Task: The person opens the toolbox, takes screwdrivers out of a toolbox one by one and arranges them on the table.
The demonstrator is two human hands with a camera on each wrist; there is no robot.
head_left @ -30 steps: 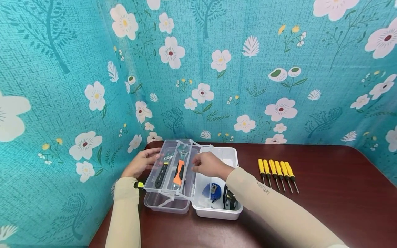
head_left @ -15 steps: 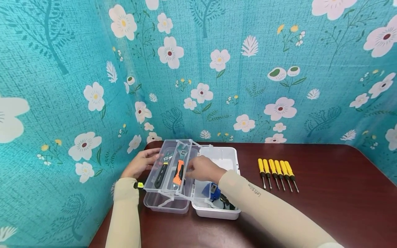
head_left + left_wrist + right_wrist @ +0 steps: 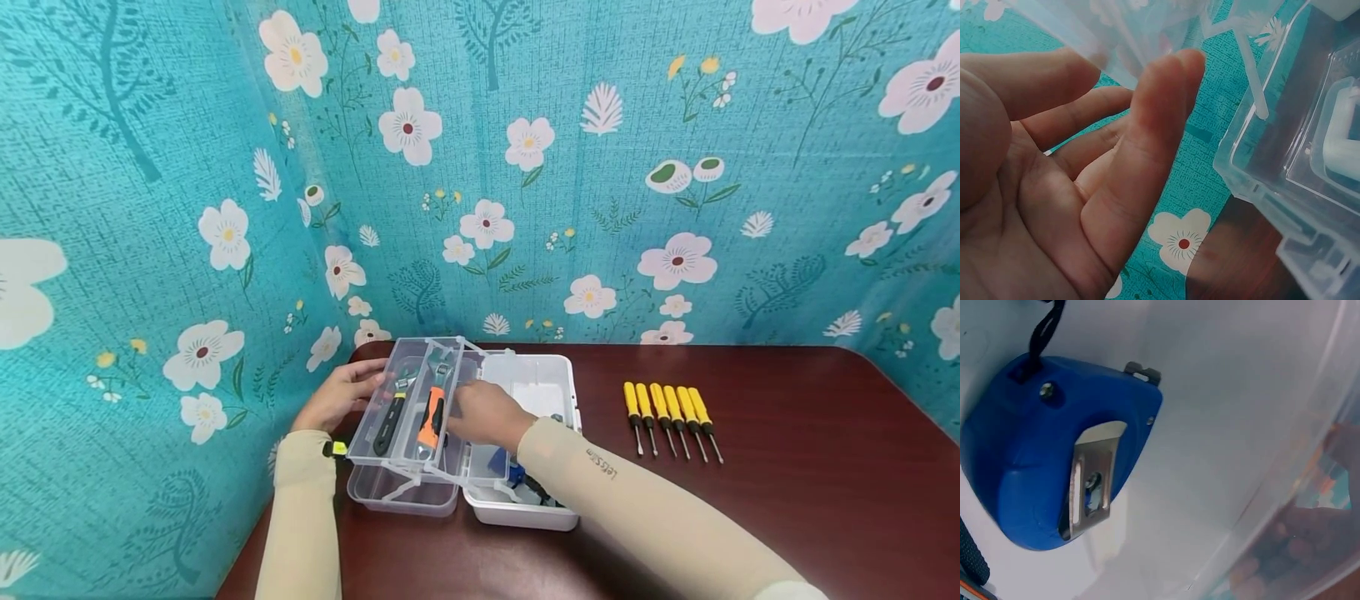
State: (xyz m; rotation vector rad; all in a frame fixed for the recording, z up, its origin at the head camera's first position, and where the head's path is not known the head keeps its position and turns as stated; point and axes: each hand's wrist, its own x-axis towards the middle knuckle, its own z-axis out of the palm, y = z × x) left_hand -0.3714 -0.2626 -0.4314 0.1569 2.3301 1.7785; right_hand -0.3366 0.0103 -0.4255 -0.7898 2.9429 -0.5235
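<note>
My left hand point(image 3: 341, 393) holds the left edge of a clear toolbox tray point(image 3: 465, 340); in the left wrist view its thumb and fingers point(image 3: 1141, 128) lie around the tray's corner. Two adjustable wrenches lie in that tray, one black with a yellow band point(image 3: 389, 423) and one orange and black point(image 3: 432, 421). My right hand point(image 3: 486, 412) reaches down beside the tray's right side, over the toolbox. Its fingertips are hidden, so I cannot tell whether they hold something. Below that wrist, a blue tape measure point(image 3: 1035, 456) with a metal belt clip sits in the white toolbox base point(image 3: 525, 522).
To the right, several yellow-handled screwdrivers point(image 3: 667, 408) lie in a row on the dark red table point(image 3: 795, 450). The clear toolbox lid point(image 3: 405, 504) lies under the raised tray. A floral cloth point(image 3: 585, 183) hangs close behind and at the left.
My right hand has moved left and down, from above the white base to beside the tray, and the forearm now covers more of the base. My left hand stays put.
</note>
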